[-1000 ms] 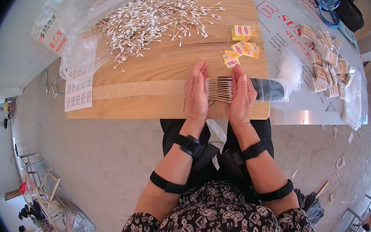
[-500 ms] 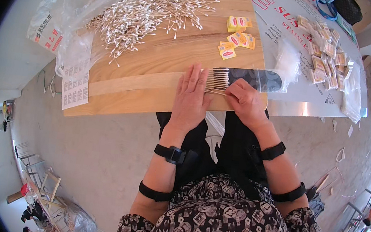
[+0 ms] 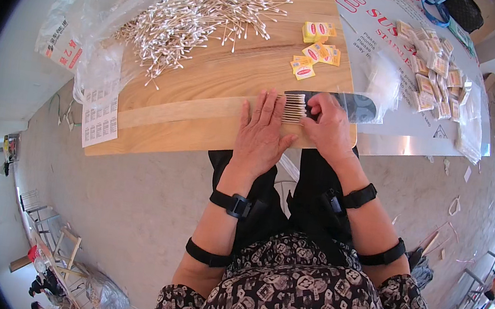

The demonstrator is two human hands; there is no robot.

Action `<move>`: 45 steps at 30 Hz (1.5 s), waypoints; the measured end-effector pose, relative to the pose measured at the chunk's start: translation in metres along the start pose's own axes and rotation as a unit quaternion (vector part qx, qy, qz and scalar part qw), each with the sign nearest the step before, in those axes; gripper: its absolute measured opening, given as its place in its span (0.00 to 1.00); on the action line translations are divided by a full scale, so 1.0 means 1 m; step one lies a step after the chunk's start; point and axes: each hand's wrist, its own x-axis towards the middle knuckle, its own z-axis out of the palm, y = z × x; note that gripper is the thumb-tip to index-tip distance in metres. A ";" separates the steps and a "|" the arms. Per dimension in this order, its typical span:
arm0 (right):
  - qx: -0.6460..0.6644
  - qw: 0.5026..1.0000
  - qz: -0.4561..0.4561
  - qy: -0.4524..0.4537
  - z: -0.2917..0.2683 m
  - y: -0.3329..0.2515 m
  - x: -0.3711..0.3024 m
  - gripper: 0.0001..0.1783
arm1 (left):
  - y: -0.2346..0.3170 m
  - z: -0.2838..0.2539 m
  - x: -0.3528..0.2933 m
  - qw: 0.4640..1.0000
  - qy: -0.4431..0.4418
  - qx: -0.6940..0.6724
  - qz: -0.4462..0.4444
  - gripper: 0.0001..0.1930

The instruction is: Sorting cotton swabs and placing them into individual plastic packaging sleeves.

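A row of white-tipped cotton swabs [image 3: 294,109] lies side by side on the wooden board, partly over a dark grey patterned sheet [image 3: 361,108]. My left hand [image 3: 260,130] is spread flat at the row's left end, its fingers beside and over the swabs' left tips. Curled at the right end is my right hand [image 3: 332,130], thumb at the lower corner and forefinger higher up, closed against the swab tips. The swabs' left ends are partly hidden by my left fingers.
A large heap of loose cotton swabs [image 3: 183,23] spills from a clear plastic bag [image 3: 99,31] at the far left. Small yellow cards [image 3: 318,32] lie at the board's far right. Bundled swab packs [image 3: 437,70] and clear bags [image 3: 383,78] rest on the silver-grey sheet.
My right hand has gone from the row's lower edge to its right end, fingers moving up. The swabs look more compact and even. My left hand has shifted slightly right and spread its fingers.
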 end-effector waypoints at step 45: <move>-0.222 0.933 -0.283 -0.011 0.000 0.021 -0.014 0.25 | 0.010 -0.005 -0.001 0.999 -0.036 0.001 -0.009 0.39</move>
